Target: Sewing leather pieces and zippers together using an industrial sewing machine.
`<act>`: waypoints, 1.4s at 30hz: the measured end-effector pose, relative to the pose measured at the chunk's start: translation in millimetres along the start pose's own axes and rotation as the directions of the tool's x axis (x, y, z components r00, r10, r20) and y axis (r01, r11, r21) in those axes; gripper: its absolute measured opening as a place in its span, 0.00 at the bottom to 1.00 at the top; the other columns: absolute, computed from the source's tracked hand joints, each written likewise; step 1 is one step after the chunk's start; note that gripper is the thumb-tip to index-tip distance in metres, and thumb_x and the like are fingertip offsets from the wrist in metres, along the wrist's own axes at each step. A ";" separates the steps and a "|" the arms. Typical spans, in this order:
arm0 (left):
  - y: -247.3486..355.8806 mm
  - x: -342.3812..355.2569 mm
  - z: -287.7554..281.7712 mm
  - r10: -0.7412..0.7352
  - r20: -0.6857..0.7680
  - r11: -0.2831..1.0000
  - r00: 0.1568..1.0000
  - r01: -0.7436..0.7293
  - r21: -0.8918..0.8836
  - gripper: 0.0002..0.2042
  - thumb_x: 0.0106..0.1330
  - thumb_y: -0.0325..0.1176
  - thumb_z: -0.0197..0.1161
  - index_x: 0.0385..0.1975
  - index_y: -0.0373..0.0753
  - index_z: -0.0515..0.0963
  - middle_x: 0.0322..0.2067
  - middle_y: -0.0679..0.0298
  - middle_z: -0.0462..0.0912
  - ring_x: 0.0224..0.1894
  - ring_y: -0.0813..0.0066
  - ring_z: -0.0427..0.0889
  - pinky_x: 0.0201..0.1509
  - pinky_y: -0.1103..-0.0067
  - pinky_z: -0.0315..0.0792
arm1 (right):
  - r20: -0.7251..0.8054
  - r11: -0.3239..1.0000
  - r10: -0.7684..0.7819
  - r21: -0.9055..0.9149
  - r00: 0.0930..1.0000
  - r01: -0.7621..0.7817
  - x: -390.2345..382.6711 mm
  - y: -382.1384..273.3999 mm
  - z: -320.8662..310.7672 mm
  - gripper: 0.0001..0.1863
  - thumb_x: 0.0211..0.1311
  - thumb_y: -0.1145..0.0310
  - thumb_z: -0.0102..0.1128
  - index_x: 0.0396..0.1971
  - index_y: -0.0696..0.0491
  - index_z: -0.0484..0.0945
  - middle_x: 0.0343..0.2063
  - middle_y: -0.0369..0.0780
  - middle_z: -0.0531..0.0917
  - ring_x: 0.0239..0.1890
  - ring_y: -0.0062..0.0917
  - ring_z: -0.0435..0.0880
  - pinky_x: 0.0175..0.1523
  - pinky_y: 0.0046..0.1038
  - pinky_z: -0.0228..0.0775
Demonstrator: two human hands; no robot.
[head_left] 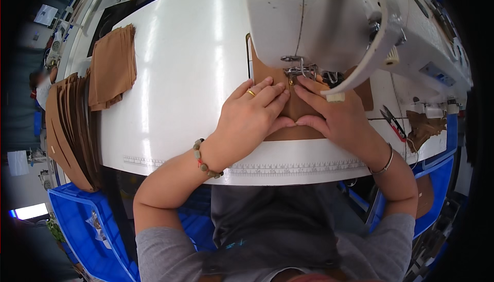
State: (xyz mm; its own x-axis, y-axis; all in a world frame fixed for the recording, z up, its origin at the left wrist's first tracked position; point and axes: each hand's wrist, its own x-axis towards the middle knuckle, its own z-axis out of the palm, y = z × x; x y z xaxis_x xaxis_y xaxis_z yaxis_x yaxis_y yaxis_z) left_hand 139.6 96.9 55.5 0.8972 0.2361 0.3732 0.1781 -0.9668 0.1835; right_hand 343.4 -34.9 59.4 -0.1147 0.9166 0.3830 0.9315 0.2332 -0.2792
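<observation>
A brown fabric piece [288,134] lies on the white table under the presser foot [292,75] of a white sewing machine [278,19]. My left hand [252,108] rests on the fabric left of the foot, fingers laid out over it. From the right, my right hand [337,111] presses on the same piece, its fingertips close beside the foot. Both thumb tips nearly meet in front of the needle area. Neither hand grips anything that I can see. The fabric under my palms is hidden.
Brown fabric pieces [113,66] are stacked at the table's left, with more panels [69,127] hanging over the edge. Thread snips [395,125] and fabric scraps [424,127] lie right. A ruler strip [288,170] runs along the front edge. Blue bins [85,230] flank me.
</observation>
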 end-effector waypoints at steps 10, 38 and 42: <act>-6.2 7.1 3.2 -0.023 0.013 0.999 1.000 0.023 -0.031 0.26 0.63 0.49 0.70 0.54 0.36 0.85 0.56 0.60 0.85 0.63 0.61 0.82 0.68 0.62 0.73 | -0.039 1.000 0.020 -0.020 0.999 -0.020 2.4 7.5 7.4 0.32 0.51 0.51 0.76 0.55 0.54 0.85 0.43 0.42 0.86 0.49 0.38 0.83 0.70 0.42 0.70; -12.5 10.7 8.1 -0.073 0.002 0.996 0.997 0.073 -0.056 0.22 0.66 0.47 0.68 0.54 0.38 0.86 0.58 0.59 0.85 0.64 0.58 0.82 0.68 0.61 0.73 | -0.048 0.997 0.070 0.035 0.996 -0.068 6.5 18.7 11.7 0.28 0.55 0.51 0.75 0.52 0.53 0.86 0.41 0.43 0.85 0.50 0.38 0.83 0.73 0.43 0.67; -11.5 12.0 8.6 -0.040 -0.041 0.999 0.998 0.039 -0.017 0.21 0.64 0.46 0.70 0.52 0.39 0.86 0.53 0.61 0.86 0.59 0.58 0.83 0.66 0.63 0.75 | -0.016 0.999 0.038 -0.020 0.999 -0.038 10.1 13.3 5.5 0.24 0.55 0.52 0.75 0.46 0.53 0.88 0.39 0.42 0.85 0.45 0.38 0.85 0.71 0.42 0.70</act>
State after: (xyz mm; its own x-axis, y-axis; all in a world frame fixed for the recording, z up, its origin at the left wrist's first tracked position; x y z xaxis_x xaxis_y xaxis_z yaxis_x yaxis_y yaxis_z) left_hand 151.9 110.0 50.1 0.8719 0.2785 0.4028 0.2063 -0.9549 0.2137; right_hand 352.7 -20.8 54.7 -0.0737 0.9193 0.3866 0.9421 0.1914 -0.2755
